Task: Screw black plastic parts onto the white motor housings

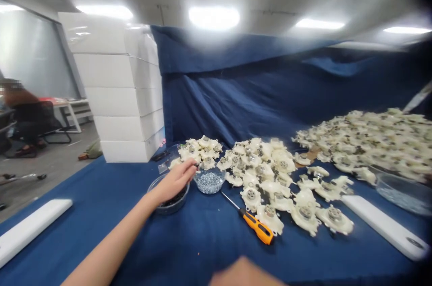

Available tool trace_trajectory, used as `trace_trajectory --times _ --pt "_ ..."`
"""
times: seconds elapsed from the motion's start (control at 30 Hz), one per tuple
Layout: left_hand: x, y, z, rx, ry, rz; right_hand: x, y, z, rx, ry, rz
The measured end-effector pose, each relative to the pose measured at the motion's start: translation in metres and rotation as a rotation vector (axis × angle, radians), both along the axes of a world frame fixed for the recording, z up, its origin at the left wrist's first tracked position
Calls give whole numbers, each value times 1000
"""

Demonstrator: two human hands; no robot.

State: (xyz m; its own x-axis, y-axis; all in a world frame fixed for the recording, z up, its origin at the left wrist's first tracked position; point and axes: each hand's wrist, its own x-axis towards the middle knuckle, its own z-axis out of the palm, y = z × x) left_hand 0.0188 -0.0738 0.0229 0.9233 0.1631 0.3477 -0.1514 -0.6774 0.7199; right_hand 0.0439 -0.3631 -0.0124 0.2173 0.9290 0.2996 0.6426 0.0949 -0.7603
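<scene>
Beside a glass bowl of screws point(209, 184), the left hand point(173, 182) hovers.

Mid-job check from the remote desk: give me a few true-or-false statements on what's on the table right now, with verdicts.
1. The left hand is above a glass bowl of dark parts. True.
2. The left hand grips the orange-handled screwdriver. False: the screwdriver lies on the blue cloth, apart from the hand.
3. A glass bowl of small silver parts stands just beyond the fingertips. True.
4. The white plastic parts are packed in boxes. False: they lie loose in heaps on the cloth.
5. A seated person is in the background at left, beyond the table. True.
</scene>
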Motion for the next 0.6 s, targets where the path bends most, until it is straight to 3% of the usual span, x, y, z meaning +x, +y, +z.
trace_trajectory --times 0.1,0.13,0.27,0.37,0.5,0.53,0.6 --pt "12 -25 5 31 -22 -77 41 23 17 121 138 -371" --pt "14 -31 5 24 -18 -103 52 33 21 165 218 -428" --pt "12 -44 -6 -19 45 -171 74 77 19 332 566 -313" --pt "8 -44 -11 -50 20 -154 79 95 11 440 631 -271" --pt "15 -18 1 104 64 -135 92 101 11 504 590 -267" --pt "18 -4 6 175 84 -53 97 101 12 500 589 -284" --pt "27 29 13 331 147 235 107 99 15 465 609 -321"
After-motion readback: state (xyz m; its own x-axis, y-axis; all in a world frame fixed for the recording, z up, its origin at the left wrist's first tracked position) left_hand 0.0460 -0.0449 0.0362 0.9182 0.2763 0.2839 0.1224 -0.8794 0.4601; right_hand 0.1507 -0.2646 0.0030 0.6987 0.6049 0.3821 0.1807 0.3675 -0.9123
